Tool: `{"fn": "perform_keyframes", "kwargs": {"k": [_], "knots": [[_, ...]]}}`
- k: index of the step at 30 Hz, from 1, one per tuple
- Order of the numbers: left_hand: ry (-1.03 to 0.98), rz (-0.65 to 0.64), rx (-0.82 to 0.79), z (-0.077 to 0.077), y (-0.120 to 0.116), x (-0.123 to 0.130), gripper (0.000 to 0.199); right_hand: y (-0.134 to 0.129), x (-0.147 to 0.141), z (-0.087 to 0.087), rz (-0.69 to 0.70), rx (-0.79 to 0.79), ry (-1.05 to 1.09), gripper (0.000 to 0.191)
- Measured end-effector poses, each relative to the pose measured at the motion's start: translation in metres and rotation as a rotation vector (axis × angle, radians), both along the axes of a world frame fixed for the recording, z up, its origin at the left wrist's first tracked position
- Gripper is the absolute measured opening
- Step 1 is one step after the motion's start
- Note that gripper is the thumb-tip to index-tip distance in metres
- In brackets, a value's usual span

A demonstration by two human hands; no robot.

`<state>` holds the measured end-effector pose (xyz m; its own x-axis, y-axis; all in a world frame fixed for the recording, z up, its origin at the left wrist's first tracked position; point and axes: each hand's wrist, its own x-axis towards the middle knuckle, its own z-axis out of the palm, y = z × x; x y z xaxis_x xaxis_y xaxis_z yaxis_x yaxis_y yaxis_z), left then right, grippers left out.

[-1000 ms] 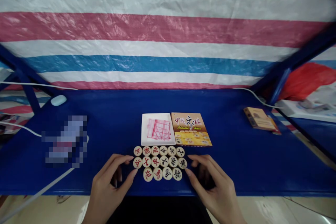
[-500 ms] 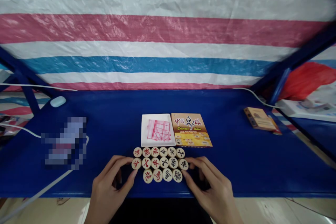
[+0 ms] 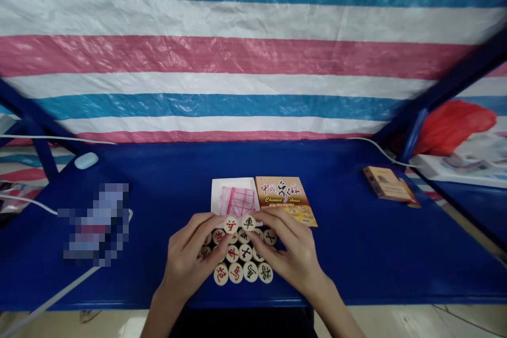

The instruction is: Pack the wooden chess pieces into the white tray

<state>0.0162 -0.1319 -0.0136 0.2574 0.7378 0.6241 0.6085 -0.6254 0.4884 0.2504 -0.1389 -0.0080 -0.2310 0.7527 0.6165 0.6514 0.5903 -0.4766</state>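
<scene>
A red-lettered piece [image 3: 231, 224] and a black-lettered piece [image 3: 249, 223], both round and pale, are held face up side by side, over the far part of a close-set group of other pieces [image 3: 235, 272]. The left hand [image 3: 194, 251] has the red-lettered one pinched by its rim between thumb and fingers; the right hand [image 3: 287, 243] grips the black-lettered one the same way, so the two pinches mirror each other. Below them the group lies in rows, four pieces in the nearest, red characters to the left and black to the right; the hands cover so much of the rows behind that I cannot tell whether those under the fingers stand singly or stacked. The step in hand looks to be moving one piece per hand, in parallel; the next move, I judge, calls for keeping both discs level, wrists clear of the rows, and loosening both pinches gently so that nothing beneath is knocked. Just beyond the group sit a white tray [image 3: 215, 190] with a folded, red-lined sheet [image 3: 237, 200] in it and, beside it on the right, a printed chess box [image 3: 285, 198]. All of this rests on a blue counter [image 3: 158, 179], with a small carton [image 3: 384, 182] well off to the right.
</scene>
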Motion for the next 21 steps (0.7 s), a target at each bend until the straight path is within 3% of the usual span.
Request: {"fn": "perform_keyframes", "kwargs": {"k": [7, 21], "knots": [[0.014, -0.016, 0.016, -0.007, -0.006, 0.0, 0.036, -0.013, -0.005, -0.014, 0.02, 0.021, -0.037, 0.045], [-0.005, -0.028, -0.027, -0.005, -0.005, 0.0, 0.031, -0.012, -0.007, -0.015, 0.025, 0.011, -0.001, 0.044]]}}
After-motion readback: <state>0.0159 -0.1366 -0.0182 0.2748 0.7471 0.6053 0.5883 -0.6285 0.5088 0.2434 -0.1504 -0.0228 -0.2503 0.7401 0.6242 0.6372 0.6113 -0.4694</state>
